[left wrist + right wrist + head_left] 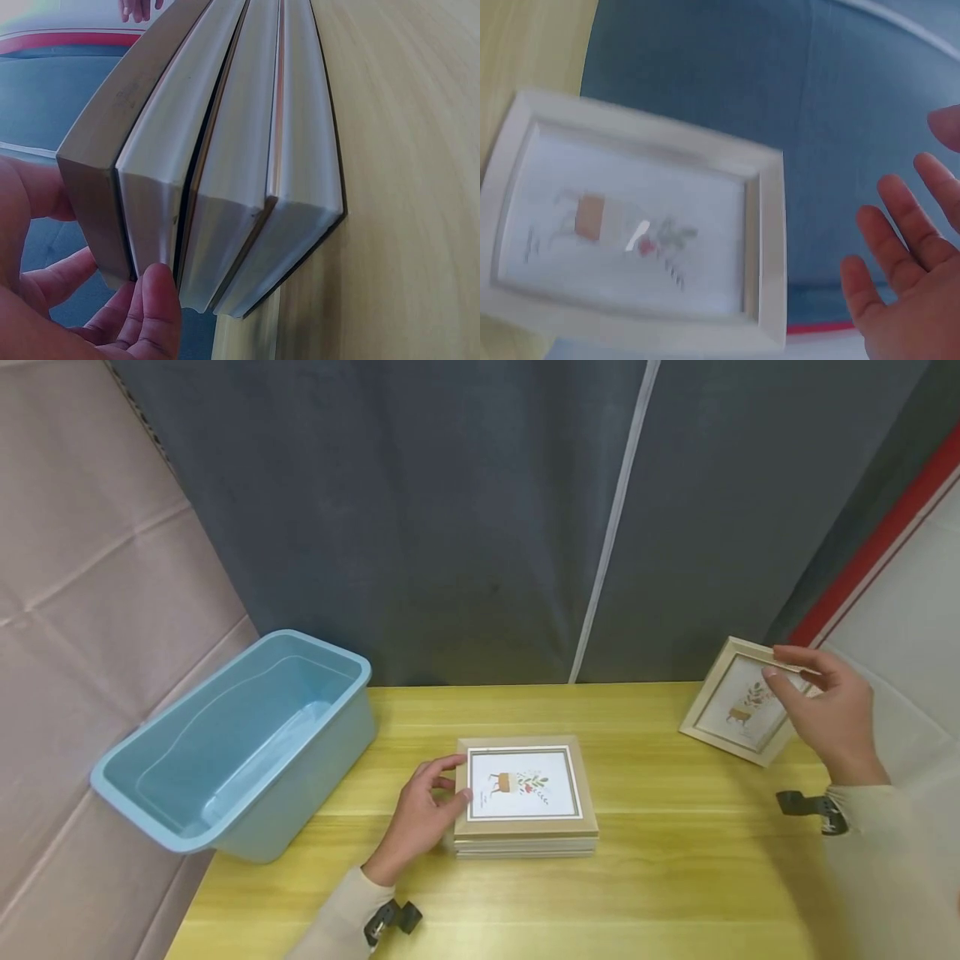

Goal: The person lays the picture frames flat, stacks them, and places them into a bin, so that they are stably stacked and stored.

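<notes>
Closest to the camera is the left sleeve (337, 914), coming in over the front of the desk (645, 902). Going left to right: a blue tub (322, 768) sits along the desk's left edge, its long side angled toward the back edge. Next is the left hand (416, 814), fingertips and thumb resting against the left side of a stack of picture frames (525, 845), fingers loosely bent, not really clamped on anything afaict. That stack lies flat around mid-desk, long axis running side to side, print turned sideways, so it's right beside the left hand and well apart from the other one. Over by the desk's back right corner, a single frame (738, 710) stands up tilted back, long axis more or less upright (can't see what props it). Right hand (840, 714) is just off that frame's right side, so clearly the nearer of the two hands; looks released, since the right wrist view shows its fingers spread with a gap to the frame.
</notes>
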Demonstrator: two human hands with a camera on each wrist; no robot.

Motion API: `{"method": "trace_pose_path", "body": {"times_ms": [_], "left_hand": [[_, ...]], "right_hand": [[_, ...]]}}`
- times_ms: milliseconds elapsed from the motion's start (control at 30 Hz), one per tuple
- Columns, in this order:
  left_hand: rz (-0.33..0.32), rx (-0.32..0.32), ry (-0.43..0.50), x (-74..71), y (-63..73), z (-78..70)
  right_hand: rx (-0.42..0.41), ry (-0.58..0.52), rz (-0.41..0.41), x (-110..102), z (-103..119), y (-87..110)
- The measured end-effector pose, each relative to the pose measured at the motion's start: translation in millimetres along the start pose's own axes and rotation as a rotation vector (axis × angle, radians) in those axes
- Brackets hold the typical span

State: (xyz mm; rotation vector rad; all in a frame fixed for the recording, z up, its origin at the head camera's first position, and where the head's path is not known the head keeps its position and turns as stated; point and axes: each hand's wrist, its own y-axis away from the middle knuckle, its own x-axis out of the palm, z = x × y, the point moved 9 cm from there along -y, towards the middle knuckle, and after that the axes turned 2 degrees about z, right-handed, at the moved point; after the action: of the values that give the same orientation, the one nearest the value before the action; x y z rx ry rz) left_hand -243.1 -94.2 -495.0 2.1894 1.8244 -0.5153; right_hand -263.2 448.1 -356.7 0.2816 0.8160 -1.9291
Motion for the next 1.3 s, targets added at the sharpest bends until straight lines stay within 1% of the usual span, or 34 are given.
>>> {"method": "trace_pose_path", "body": {"times_ms": [67, 133, 300, 400, 500, 667, 733, 833, 967, 1033, 1200, 1300], "left_hand": [[0.002, -0.007, 0.001, -0.3, -0.1, -0.1], [0.006, -0.006, 0.004, -0.6, 0.0, -0.5], [0.007, -0.022, 0.017, -0.6, 0.7, 0.9], [0.006, -0.025, 0.022, -0.3, 0.8, 2.0], [0.008, -0.018, 0.019, 0.3, 0.3, 1.9], [0.013, -0.014, 0.019, 0.9, -0.1, 1.2], [0.014, -0.016, 0.02, 1.2, 0.1, 1.7], [0.016, -0.017, 0.026, 2.3, 0.1, 2.8], [0.014, -0.017, 0.03, 2.6, 0.7, 2.8], [0.012, -0.017, 0.028, 2.3, 1.2, 2.3], [0.014, -0.015, 0.025, 3.1, 0.4, 2.0], [0.015, -0.018, 0.025, 3.5, 0.2, 1.9]], "right_hand": [[0.035, 0.013, -0.003, -7, -11, -3.5], [0.048, 0.037, -0.017, -13, -20, -7.3], [0.025, 0.094, -0.043, -22, -38, -17.0], [0.008, 0.113, -0.018, -23, -50, -21.7], [-0.001, 0.14, 0.033, -21, -62, -25.6], [0.02, 0.197, 0.161, -11, -82, -27.9], [0.028, 0.201, 0.19, -8, -88, -27.5], [0.023, 0.196, 0.198, -6, -92, -26.5], [0.02, 0.225, 0.203, -6, -93, -23.3], [0.036, 0.236, 0.213, -6, -95, -20.7], [0.099, 0.224, 0.238, -8, -99, -13.9], [0.113, 0.238, 0.246, -8, -98, -11.3]]}}
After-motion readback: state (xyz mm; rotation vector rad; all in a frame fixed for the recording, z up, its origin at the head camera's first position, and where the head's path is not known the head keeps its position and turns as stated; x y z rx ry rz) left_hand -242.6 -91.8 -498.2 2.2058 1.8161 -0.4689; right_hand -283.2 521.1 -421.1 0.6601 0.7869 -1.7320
